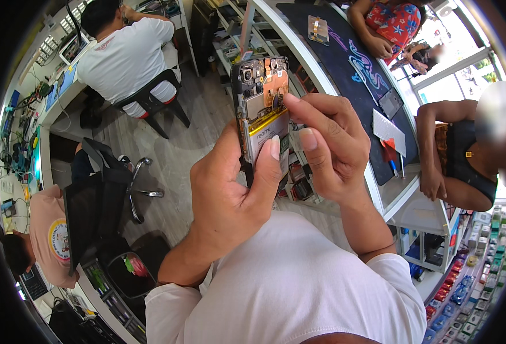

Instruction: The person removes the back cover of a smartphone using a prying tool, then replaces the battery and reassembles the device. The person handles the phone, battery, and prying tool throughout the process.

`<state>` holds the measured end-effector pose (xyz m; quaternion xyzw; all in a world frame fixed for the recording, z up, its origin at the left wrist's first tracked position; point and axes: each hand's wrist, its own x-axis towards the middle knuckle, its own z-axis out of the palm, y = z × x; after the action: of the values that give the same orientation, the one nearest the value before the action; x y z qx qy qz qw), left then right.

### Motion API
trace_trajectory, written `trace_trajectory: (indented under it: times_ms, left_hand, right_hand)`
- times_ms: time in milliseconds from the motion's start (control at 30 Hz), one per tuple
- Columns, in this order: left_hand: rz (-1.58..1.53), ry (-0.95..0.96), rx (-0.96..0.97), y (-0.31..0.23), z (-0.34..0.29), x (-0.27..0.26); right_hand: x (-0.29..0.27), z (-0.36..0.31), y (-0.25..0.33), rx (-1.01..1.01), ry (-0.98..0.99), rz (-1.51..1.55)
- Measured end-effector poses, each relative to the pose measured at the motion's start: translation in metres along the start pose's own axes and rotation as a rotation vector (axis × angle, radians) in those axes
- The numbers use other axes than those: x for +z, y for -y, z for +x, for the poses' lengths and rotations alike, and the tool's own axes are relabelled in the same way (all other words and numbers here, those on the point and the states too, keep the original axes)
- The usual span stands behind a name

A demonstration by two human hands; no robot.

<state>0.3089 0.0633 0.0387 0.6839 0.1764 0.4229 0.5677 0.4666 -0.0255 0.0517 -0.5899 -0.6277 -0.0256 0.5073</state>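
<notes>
An opened smartphone (pixel 259 106) with its back off stands tilted upright in the middle of the view, showing its circuit board, camera modules and a silver battery (pixel 266 133) with a yellow strip. My left hand (pixel 236 178) is closed around the phone's lower part, its thumb lying on the battery. At the phone's right edge is my right hand (pixel 336 140); its index fingertip touches or nearly touches the board beside a small dark connector. The right thumb stays apart from the index finger, and I see nothing between them.
Right of me runs a counter with a dark mat (pixel 344 63), bearing a phone back part (pixel 318 30), a silver panel (pixel 388 132) and a blue-handled screwdriver (pixel 393 166). People stand beyond it. Two seated people work at left benches, one on a black chair (pixel 150 94).
</notes>
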Motion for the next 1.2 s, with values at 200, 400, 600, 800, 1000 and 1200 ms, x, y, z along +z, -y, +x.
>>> trace_trajectory:
  times_ms: [200,400,600,800,1000,1200]
  left_hand:
    - [0.006,0.007,0.037,0.003,0.002,0.006]
    - [0.021,0.037,0.036,0.000,0.006,0.011]
    - [0.029,0.063,0.008,-0.001,0.008,0.019]
    - [0.088,0.063,0.081,0.009,0.013,0.031]
    - [-0.178,0.039,-0.126,0.017,0.012,0.027]
    - [-0.247,0.095,-0.140,0.032,0.009,0.032]
  right_hand:
    - [-0.001,-0.001,-0.001,-0.065,-0.020,-0.110]
    - [-0.003,-0.009,-0.007,-0.008,-0.064,-0.037]
    - [0.000,-0.016,-0.008,-0.056,-0.114,-0.161]
    - [-0.007,-0.019,-0.005,0.016,-0.136,-0.167]
    - [-0.009,-0.013,-0.012,0.098,-0.011,0.020]
    - [-0.008,-0.023,-0.013,0.116,-0.060,-0.012]
